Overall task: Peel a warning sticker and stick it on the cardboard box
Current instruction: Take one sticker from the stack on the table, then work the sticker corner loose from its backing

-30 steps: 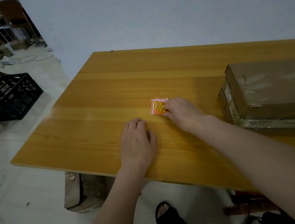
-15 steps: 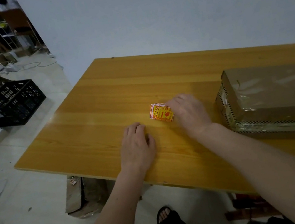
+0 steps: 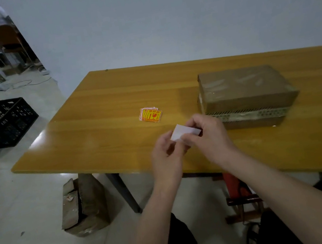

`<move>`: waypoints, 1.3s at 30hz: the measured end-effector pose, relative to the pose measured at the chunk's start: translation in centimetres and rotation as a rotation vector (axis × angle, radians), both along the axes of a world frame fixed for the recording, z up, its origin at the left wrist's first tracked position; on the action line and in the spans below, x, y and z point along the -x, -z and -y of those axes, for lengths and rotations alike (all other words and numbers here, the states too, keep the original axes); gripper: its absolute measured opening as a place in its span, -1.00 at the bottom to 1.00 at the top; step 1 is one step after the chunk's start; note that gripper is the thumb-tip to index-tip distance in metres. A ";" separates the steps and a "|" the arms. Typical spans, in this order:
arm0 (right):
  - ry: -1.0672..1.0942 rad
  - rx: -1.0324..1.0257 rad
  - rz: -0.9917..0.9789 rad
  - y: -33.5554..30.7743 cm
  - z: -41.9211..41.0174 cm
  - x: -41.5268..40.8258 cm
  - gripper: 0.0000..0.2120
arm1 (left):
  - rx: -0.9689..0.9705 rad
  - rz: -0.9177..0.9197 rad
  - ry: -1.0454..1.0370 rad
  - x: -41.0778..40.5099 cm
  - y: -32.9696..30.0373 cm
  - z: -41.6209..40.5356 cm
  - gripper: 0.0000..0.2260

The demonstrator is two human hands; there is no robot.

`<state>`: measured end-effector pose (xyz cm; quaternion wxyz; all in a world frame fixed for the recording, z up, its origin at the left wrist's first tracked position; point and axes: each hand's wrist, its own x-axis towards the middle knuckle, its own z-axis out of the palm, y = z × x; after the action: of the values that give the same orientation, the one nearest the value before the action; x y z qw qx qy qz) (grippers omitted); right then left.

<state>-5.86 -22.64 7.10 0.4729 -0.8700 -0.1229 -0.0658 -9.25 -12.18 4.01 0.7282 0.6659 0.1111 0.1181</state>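
We hold one sticker (image 3: 185, 134) between both hands above the near edge of the tabletop (image 3: 98, 111), its white backing turned up toward us, so its printed face is hidden. Our left hand (image 3: 167, 159) pinches the sticker's left end, fingers closed on it. Our right hand (image 3: 209, 137) grips the right end, fingers curled over the top edge. The two hands are touching or nearly so around the paper.

Farther in on the tabletop, left of centre, lies the small stack of warning stickers (image 3: 150, 114), yellow with red print, slightly fanned. It is well apart from our hands. The cardboard box (image 3: 245, 95) sits on the right part of the tabletop, wrapped in clear tape with a striped band along its near side; our right hand is just beside its near left corner, not touching it.

On the floor at left stands a black crate (image 3: 1, 125), and a torn carton (image 3: 82, 207) lies under the tabletop's near left corner.
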 end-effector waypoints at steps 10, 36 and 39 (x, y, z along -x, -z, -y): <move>0.069 -0.207 -0.033 -0.9 6.3 5.7 -0.95 | 0.090 -0.038 -0.106 4.8 -1.6 5.7 -0.90; 0.087 -0.495 -0.087 -0.6 7.6 8.1 -0.75 | -0.059 0.106 0.091 6.5 -2.8 6.8 -0.66; 0.092 -0.469 -0.159 0.1 7.3 7.9 -0.73 | -0.072 0.098 0.044 6.3 -2.7 6.5 -0.55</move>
<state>-13.74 -29.89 7.03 0.6666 -0.7435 -0.0271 -0.0453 -15.57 -18.68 6.66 0.7109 0.6872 0.0563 0.1382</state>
